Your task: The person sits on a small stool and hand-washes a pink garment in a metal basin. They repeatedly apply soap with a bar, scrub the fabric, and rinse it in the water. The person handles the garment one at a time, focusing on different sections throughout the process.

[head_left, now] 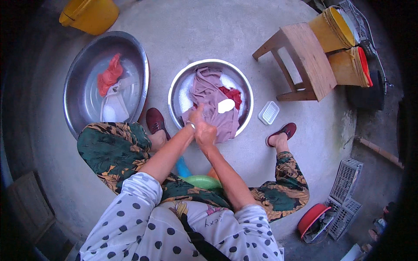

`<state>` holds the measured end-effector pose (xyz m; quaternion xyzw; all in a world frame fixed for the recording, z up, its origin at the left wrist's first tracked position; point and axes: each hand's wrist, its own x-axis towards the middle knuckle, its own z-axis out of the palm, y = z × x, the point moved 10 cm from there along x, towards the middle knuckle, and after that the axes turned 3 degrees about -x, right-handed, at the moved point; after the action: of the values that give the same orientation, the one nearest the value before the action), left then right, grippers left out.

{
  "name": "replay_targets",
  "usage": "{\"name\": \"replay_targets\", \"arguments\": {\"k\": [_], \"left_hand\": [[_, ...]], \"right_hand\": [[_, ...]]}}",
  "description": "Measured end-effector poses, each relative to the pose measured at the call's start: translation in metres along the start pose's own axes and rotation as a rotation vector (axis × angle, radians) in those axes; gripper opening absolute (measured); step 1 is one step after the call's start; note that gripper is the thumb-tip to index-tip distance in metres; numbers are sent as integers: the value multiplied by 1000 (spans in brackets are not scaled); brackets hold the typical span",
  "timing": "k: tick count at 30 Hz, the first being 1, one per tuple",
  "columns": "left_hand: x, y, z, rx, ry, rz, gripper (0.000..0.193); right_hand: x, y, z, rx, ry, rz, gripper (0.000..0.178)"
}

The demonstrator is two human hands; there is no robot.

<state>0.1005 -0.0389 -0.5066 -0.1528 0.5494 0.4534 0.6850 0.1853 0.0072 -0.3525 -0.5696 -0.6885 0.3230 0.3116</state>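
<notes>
Left hand (197, 115) and right hand (206, 133) were close together over the mauve cloth (208, 92); from where I stood, I couldn't tell whether either was clamped on it. It lay beneath and beyond them in the steel basin (247, 78), a white oval piece (226, 105) to their right.

Home utility area, concrete floor (244, 158), metal basin (180, 89), wooden stool (308, 56)

Pale grey, smooth concrete floor (226, 26) under soft, cool light.
Brown wooden stool (310, 56), upper right, yellow plastic buckets (325, 34) just beyond; grey latticed plastic crates (347, 177), lower right; one yellow plastic bucket (93, 17), upper left.
</notes>
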Motion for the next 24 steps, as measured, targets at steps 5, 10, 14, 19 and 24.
{"name": "replay_targets", "arguments": {"k": [5,10,14,19,24], "left_hand": [[-18,-11,27,83,-10,108,28],[-18,-5,34,30,-103,38,26],[-21,15,44,-273,-250,67,34],[-47,47,60,-313,-340,155,42],[-49,48,59,-205,-399,205,42]], "right_hand": [[23,70,4,-123,-17,281,41],[-11,35,-1,-217,88,119,35],[15,83,-8,297,-127,389,28],[7,48,-7,387,-538,269,20],[29,55,-24,483,-312,191,14]]}}
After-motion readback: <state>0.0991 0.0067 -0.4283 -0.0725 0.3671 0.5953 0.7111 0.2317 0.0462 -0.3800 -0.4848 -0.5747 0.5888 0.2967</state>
